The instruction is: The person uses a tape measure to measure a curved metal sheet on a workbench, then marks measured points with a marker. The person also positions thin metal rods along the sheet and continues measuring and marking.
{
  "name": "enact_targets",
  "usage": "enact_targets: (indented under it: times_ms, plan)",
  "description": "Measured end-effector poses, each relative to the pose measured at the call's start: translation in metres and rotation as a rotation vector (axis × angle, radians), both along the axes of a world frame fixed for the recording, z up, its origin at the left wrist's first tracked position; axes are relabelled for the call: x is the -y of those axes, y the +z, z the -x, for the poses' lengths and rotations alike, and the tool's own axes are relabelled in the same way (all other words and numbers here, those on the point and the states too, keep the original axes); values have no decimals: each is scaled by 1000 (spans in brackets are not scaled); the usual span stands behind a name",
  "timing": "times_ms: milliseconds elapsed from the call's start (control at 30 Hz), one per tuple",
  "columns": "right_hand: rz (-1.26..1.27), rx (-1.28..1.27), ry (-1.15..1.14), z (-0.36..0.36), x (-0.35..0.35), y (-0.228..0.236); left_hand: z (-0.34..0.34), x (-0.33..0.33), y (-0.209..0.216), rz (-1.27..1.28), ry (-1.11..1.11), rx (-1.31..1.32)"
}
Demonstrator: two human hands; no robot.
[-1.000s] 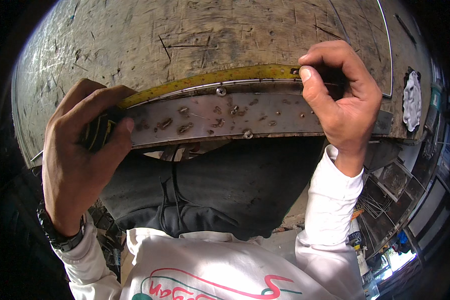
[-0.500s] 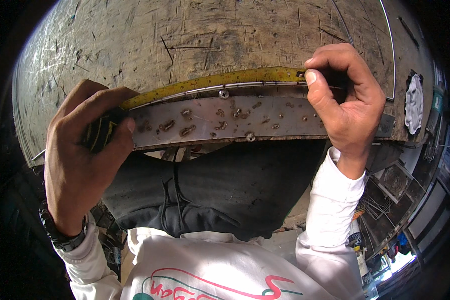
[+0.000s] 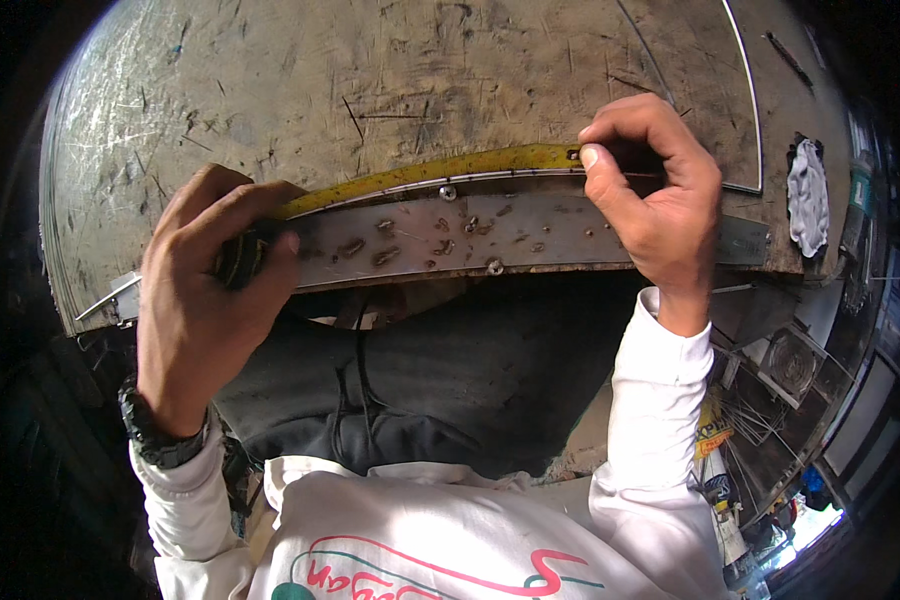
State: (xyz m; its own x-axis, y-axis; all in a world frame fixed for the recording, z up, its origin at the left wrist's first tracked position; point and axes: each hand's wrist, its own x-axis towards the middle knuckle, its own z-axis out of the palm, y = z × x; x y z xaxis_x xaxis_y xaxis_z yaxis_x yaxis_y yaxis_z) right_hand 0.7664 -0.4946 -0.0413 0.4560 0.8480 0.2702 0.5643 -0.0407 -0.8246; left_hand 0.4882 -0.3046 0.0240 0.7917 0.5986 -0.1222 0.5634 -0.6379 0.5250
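Note:
My left hand (image 3: 195,280) wraps round the dark case of a tape measure (image 3: 240,262), which shows only in part between thumb and fingers. From it the yellow blade (image 3: 420,172) runs rightward, bowed slightly, to my right hand (image 3: 660,190). There the thumb and forefinger pinch the blade at its end. A thin light metal rod (image 3: 490,178) lies along the blade's near edge; its ends pass behind my hands. Nearer to me, a flat steel strip (image 3: 420,240) with brown-edged weld spots lies along the bench edge. Two screw heads (image 3: 448,193) show at its edges.
The scratched wooden bench top (image 3: 270,110) spreads out beyond my hands. On its right are a bent thin rod (image 3: 758,120) and a pale glove or rag (image 3: 808,195). Beside the bench at lower right stands a cluttered rack (image 3: 770,400) with loose wires.
Both hands have come closer together, and the visible stretch of blade looks shorter. The whole view has shifted a little. Both grips stay the same.

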Motion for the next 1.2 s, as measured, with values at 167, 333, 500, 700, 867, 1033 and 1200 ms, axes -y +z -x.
enact_targets:
  times_ms: [167,333,500,700,867,1033,1200]
  plan:
    - [3,46,-12,1,2,7,3,0,-3,-85,-53,96]
    - [-103,58,-54,40,11,28,27,10,9,-101,-129,207]
    - [-54,-154,58,122,21,40,76,51,8,351,-27,148]
    - [31,-293,255,213,8,2,127,115,-54,1211,389,222]
    - [250,-559,209,224,13,-21,151,130,-104,1315,570,464]
    - [563,-879,330,213,14,-83,137,123,-183,1737,879,798]
    - [659,-537,387,210,12,-96,114,102,-164,1496,694,686]
